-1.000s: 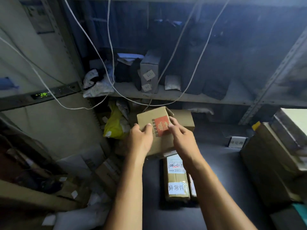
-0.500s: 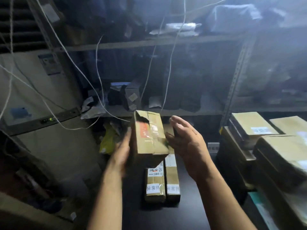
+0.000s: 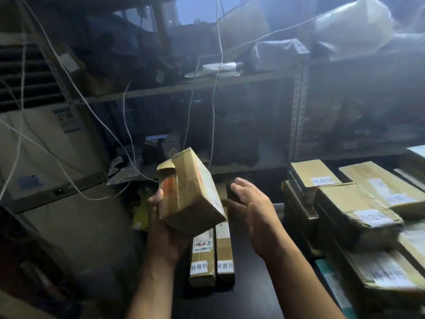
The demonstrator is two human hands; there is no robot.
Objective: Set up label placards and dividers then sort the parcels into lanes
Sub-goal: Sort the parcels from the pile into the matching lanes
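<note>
— Above the bench (image 3: 253, 295), in the left hand (image 3: 165, 229), where exactly is the parcel (image 3: 193, 192)?

— It rests on the grip from above. The palm is under it, the thumb lies on its left face, and the other fingers are hidden behind it. So the left grip is closed around the parcel and carries it in the air, apart from the bench.

— And the right hand (image 3: 253, 210)?

— It holds nothing. Its fingers are nearly straight and a little spread, and the palm is turned to the parcel, just right of the grip. Whether the thumb touches the lower corner, I cannot tell.

— How does the parcel point?

— It is tilted. Its long axis goes from the low corner, beside the right hand, up and away to the top corner. The face with a loose flap looks to the left; the face with a blurred sticker looks up and to the right.

— Which lane is closer?

— Directly below the grip lie two long boxes (image 3: 202, 256), side by side with white labels, and their long axes run away from the person. Well to the right of the grip stand stacked boxes (image 3: 358, 210) with other white labels. I think the sorting is in progress. For the right stacks the free right hand is nearer, and the parcel should first be turned flat.
</note>
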